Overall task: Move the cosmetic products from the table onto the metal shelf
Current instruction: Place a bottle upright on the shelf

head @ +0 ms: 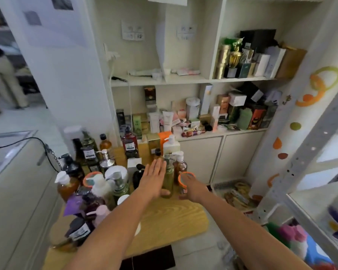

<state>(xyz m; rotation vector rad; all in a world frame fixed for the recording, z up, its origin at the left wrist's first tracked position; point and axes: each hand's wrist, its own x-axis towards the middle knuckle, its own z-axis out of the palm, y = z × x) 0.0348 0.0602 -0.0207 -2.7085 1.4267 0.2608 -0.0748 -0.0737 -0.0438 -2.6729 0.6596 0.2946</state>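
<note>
Closely around the green bottle (168,179): orange-lidded jar (185,177), black bottle (138,175).

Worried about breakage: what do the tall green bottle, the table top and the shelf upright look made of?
The green bottle: translucent and glossy, plastic or glass, unclear which. The table top: wood or wood-look laminate, with yellowish grain lines. The shelf upright: likely painted metal, pale grey with rows of punched holes.

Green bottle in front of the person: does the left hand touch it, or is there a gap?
Touching. The head view shows the left hand lying flat against the green bottle, its thumb crossing the bottle's base, with no gap between them.
</note>
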